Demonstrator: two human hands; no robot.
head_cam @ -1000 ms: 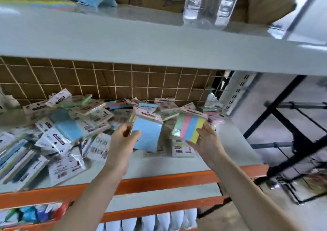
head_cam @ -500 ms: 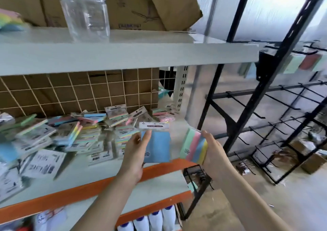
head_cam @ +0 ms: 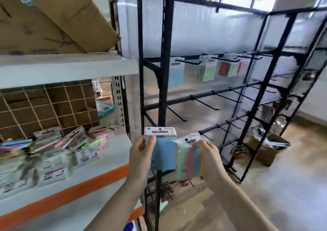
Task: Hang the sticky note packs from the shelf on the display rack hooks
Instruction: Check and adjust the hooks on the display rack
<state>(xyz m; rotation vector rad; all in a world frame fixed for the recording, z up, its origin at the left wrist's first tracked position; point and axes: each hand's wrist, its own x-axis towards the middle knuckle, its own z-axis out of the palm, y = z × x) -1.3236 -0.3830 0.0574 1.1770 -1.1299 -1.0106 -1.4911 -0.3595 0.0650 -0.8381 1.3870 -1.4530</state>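
My left hand (head_cam: 141, 155) grips a blue sticky note pack (head_cam: 163, 153) with a white header card, held upright. Beside it my right hand (head_cam: 208, 153) grips a multicolour striped pack (head_cam: 188, 161) in clear wrap. Both packs are in front of the black display rack (head_cam: 163, 75), below its hooks. On the rack's top row of hooks (head_cam: 187, 61) hang several packs (head_cam: 207, 71). The lower hook rows (head_cam: 203, 101) are bare. A heap of packs (head_cam: 53, 153) lies on the white shelf (head_cam: 109, 160) at my left.
The shelf has an orange front rail (head_cam: 79, 190) and a wire grid back (head_cam: 44, 110). Cardboard boxes (head_cam: 53, 18) sit on the upper shelf board. On the floor at the right stands an open cardboard box (head_cam: 263, 151). A second black rack frame (head_cam: 286, 82) stands at the right.
My view has swung right from the shelf to the display rack. Both hands carried their packs off the shelf and now hold them side by side before the rack.
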